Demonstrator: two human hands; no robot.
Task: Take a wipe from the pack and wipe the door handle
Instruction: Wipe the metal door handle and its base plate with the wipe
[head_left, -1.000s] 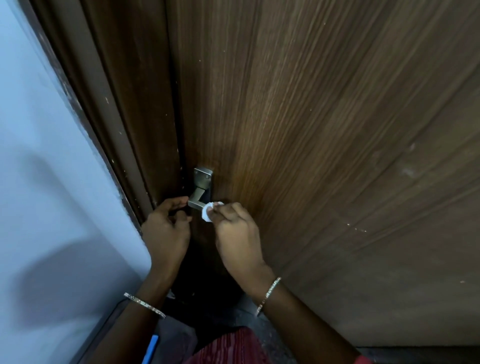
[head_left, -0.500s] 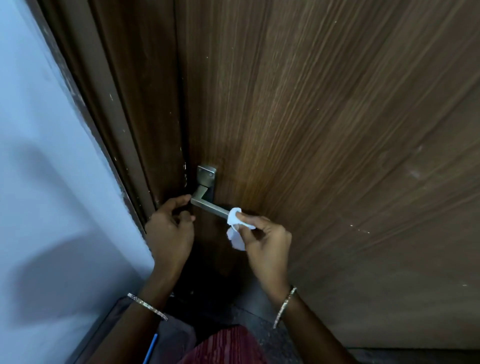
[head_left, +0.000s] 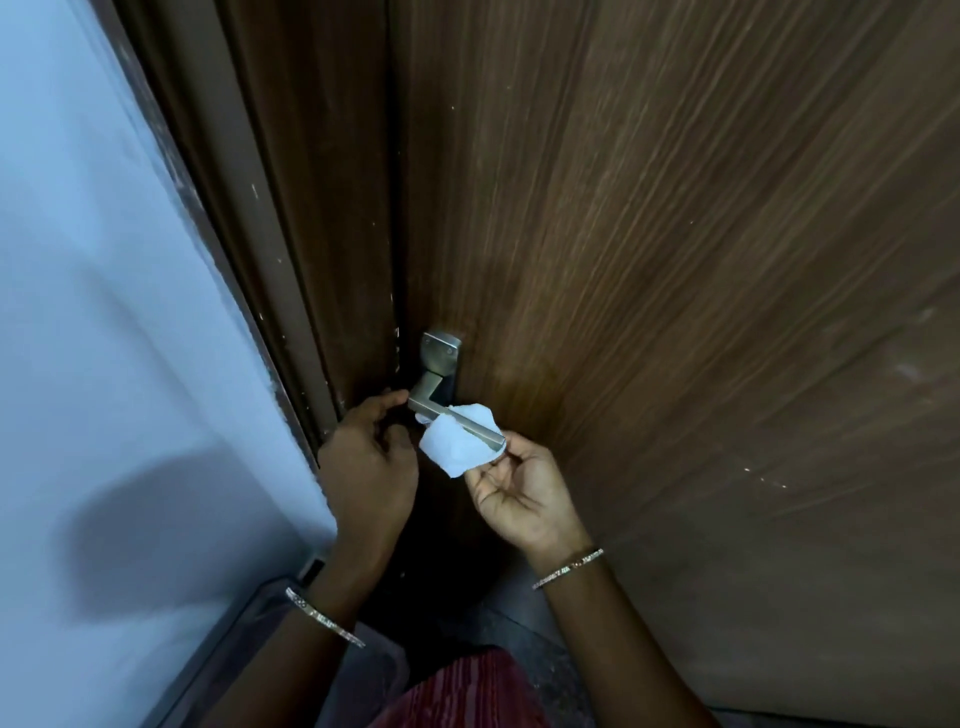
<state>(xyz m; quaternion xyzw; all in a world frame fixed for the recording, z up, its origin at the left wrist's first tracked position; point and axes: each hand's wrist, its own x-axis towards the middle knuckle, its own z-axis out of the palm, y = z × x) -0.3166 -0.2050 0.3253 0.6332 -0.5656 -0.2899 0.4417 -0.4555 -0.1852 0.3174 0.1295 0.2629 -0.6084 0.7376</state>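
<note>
Two hands were at the door handle (head_left: 462, 422). The right hand (head_left: 519, 493), palm up, held the white wipe (head_left: 449, 449) in its curled fingers and pressed it up under the handle's bar, near the free end. The wipe showed on both sides of the bar. The left hand (head_left: 366, 467) was at 9 o'clock from the wipe. Its first finger touched the bend of the handle, but whether it gripped anything could not be told. The brown door (head_left: 675, 260) filled the 3 o'clock side, and the blue wall (head_left: 104, 312) the 9 o'clock side.
</note>
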